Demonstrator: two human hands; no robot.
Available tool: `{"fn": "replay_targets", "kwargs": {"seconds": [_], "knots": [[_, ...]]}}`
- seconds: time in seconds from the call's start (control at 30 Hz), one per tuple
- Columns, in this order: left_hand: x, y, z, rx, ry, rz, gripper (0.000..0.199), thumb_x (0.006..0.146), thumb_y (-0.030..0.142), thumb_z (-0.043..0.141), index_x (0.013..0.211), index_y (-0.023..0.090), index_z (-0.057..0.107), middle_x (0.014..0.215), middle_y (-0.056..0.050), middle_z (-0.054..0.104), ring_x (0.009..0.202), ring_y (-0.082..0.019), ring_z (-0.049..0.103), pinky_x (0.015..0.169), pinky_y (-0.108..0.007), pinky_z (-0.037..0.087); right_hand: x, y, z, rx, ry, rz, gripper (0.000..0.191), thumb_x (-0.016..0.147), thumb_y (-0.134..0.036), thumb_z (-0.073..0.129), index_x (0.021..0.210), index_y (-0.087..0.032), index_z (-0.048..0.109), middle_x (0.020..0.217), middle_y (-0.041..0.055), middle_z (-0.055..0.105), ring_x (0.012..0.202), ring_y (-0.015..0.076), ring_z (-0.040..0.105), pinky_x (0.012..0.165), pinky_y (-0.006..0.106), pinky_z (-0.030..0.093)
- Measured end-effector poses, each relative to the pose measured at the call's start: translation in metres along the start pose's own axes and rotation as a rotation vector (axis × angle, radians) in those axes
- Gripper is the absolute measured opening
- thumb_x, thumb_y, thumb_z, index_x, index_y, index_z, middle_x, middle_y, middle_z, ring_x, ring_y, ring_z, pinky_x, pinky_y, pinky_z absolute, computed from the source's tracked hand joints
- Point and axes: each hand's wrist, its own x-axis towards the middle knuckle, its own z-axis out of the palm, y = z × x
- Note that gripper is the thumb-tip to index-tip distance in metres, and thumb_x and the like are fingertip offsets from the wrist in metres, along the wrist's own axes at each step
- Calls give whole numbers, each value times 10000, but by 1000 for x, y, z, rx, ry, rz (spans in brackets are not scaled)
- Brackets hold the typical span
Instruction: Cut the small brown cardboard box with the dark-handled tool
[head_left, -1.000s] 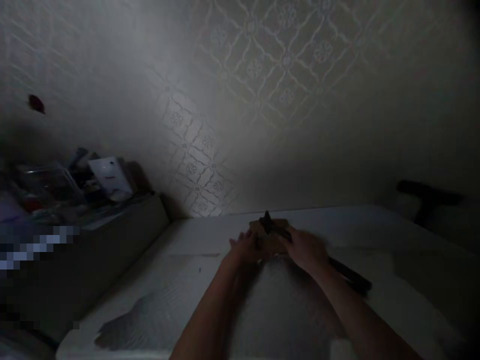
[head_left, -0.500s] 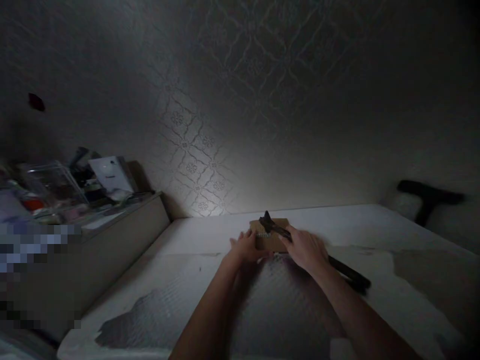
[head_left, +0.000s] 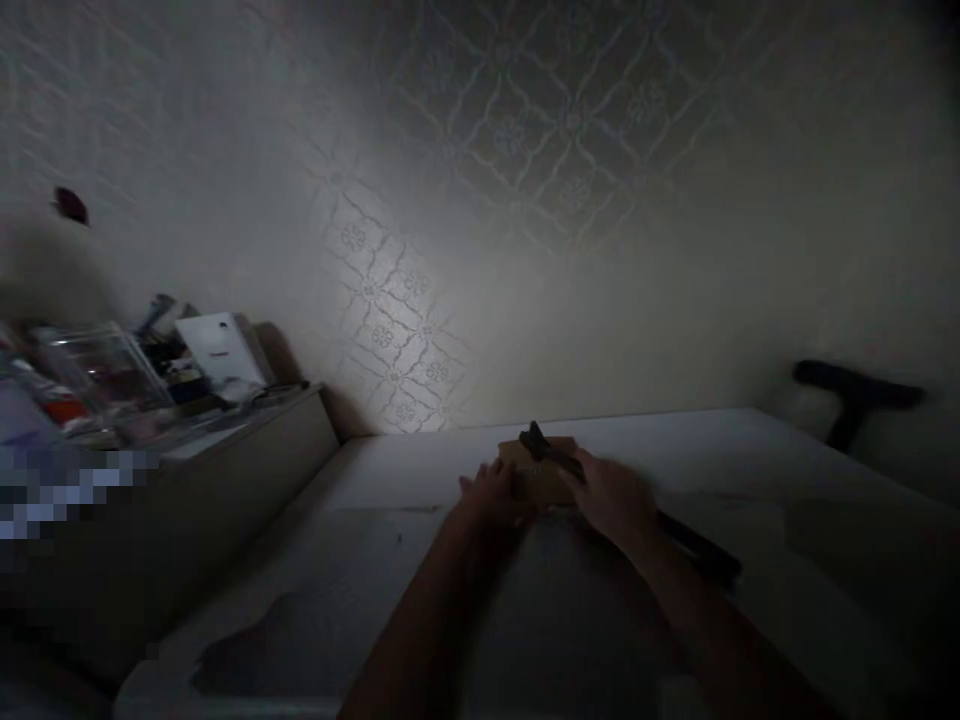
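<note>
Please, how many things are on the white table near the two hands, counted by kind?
Small brown cardboard box: 1
Long black metal tool held by the right hand: 1
Hands, with left hand: 2
Total: 4

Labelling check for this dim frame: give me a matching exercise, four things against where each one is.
Things:
1. left hand
2. right hand
3. brown block
4. white card

Places:
A. propped on the cluttered side shelf at left
B. on the white table between both hands
C. against the block's left edge
D. gripping a dark long-handled tool across the block

Pairs: 1-C, 2-D, 3-B, 4-A
</note>
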Motion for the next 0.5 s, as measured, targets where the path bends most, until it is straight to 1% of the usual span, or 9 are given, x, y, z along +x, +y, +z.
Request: {"fn": "replay_targets", "kwargs": {"seconds": [0.1,0.2,0.37,0.5], "knots": [[1,-1,1,15,-3,-1,950,715,714,473,1478,230,179,1548,-119,189,1394,-384,180,1049,-644,226,0,0,-1,-6,16,-8,410,938,-444,329,1202,-225,554,960,114,697,886,248,659,693,319,421],[2,-2,2,21,18,14,941,706,722,479,1474,264,186,1542,-106,217,1383,-384,216,1047,-621,256,0,0,-1,-17,-8,-11,400,935,-440,341,1191,-226,563,962,115,696,896,249,656,705,323,423],[1,-3,2,10,11,18,973,719,726,467,1483,201,172,1544,-123,201,1386,-396,194,1061,-615,240,1,1,-1,-7,4,-6,404,935,-433,343,1203,-215,553,975,124,694,907,250,652,708,320,422],[2,-2,2,27,7,8,939,729,712,472,1480,225,187,1547,-111,194,1388,-397,191,1053,-619,251,0,1,-1,-1,-23,-12,387,930,-431,353,1168,-219,573,978,123,693,907,251,654,698,317,423]]}}
